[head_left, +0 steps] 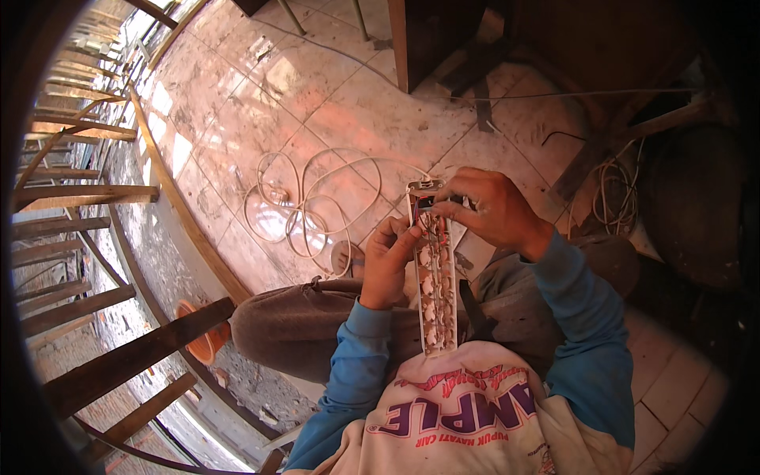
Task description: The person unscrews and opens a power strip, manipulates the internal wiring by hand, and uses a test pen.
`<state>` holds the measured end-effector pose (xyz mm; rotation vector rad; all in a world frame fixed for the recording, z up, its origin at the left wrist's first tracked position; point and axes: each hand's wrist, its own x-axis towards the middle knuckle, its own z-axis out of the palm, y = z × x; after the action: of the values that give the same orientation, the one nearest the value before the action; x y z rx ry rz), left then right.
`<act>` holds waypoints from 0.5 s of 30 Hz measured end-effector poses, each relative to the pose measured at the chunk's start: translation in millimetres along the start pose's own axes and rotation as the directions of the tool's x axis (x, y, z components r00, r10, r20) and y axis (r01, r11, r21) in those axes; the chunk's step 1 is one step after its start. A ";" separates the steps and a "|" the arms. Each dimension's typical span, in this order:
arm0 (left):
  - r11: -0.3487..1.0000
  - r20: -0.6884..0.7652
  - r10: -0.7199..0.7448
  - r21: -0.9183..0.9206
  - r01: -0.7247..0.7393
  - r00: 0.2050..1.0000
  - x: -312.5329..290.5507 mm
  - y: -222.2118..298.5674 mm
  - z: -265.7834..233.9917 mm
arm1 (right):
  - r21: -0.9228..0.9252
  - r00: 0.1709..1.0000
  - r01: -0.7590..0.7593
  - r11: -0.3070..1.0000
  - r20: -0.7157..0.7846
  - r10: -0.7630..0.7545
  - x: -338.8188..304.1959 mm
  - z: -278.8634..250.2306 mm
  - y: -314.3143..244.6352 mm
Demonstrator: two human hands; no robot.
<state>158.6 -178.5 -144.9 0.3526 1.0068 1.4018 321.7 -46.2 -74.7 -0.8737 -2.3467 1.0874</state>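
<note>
An opened power strip [432, 317], long and pale, leans lengthwise against my lap with its inner metal contacts and wires showing. My left hand [388, 261] is closed on its left edge, thumb on the upper part. At the far end, beside a dark switch-like part [427, 203] with thin wires, the fingers of my right hand [492, 207] are pinched together. What they hold, if anything, is too small and hidden to tell. A white cable [372, 158] leads from the strip's far end and lies in loose loops on the floor.
Tiled floor [332, 103] stretches ahead, with a wooden furniture panel [400, 47] at the far side. More coiled cable [613, 190] lies at the right. Along the left stand wooden slats [87, 195] and an orange pot [207, 342]. My folded legs [293, 324] are under the strip.
</note>
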 end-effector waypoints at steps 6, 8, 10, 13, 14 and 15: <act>0.993 -0.081 -0.016 -0.114 0.007 0.997 -0.1 7.6 1.9 | 0.035 0.977 -0.204 0.978 -0.061 0.206 3.4 -5.8 7.0; 0.986 -0.097 -0.009 -0.168 -0.007 0.995 -2.6 12.2 -0.2 | 0.109 0.879 -0.450 0.886 -0.118 0.461 6.4 -7.3 28.7; 0.976 -0.057 0.022 -0.215 -0.033 0.998 0.0 11.1 -8.4 | 0.093 0.813 -0.570 0.817 -0.083 0.577 -0.7 7.0 75.4; 0.982 -0.092 0.007 -0.186 -0.024 0.996 0.2 14.9 -2.4 | -0.053 0.805 -0.593 0.804 -0.055 0.590 -32.6 56.0 141.3; 0.984 -0.095 0.002 -0.176 -0.018 0.996 0.0 14.0 -1.4 | -0.131 0.797 -0.596 0.792 0.026 0.604 -43.4 70.2 153.5; 0.986 -0.097 -0.002 -0.166 -0.014 0.995 0.8 12.6 0.3 | -0.210 0.780 -0.589 0.780 0.103 0.617 -54.3 83.8 165.6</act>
<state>150.6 -175.1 -135.7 0.1651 0.9591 1.5088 372.4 -45.1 -261.3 -1.7577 -2.3675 1.2421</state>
